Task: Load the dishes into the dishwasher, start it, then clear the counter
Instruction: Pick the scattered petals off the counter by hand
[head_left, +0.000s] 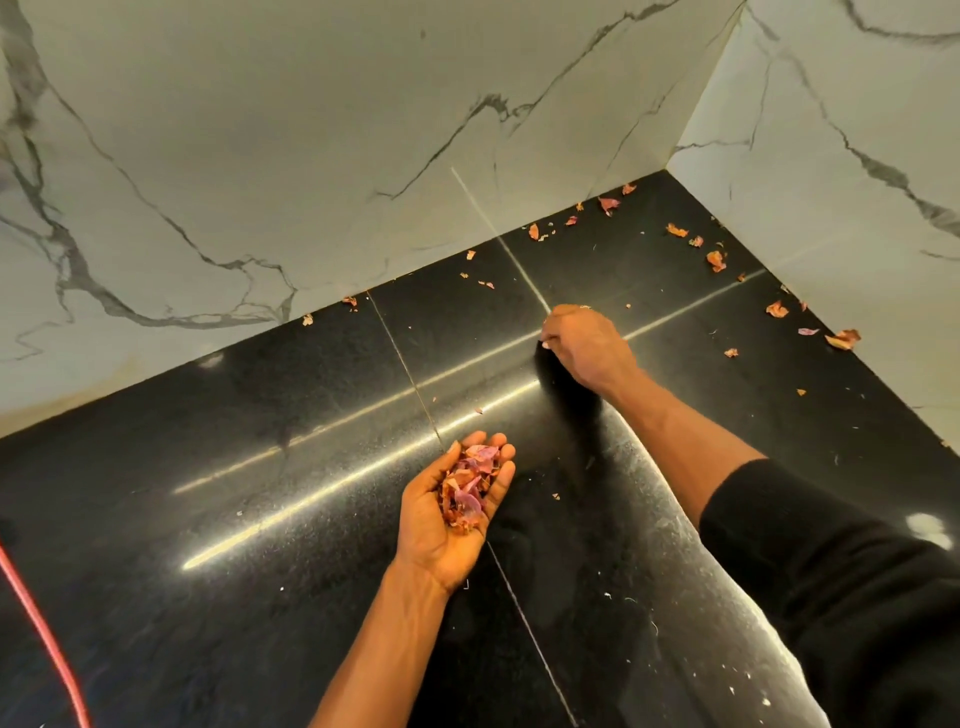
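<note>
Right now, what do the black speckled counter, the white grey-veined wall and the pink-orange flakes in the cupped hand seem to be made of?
Black speckled counter: polished stone, probably granite; it mirrors light in streaks and shows slab joints. White grey-veined wall: marble or marble-look tile, smooth, faintly glossy. Pink-orange flakes in the left hand: thin, dry, papery, likely onion skins.

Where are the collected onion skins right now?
Head view, centre: the onion skins lie in the cupped left hand, palm up above the black counter, nearer the camera than the right hand.
</note>
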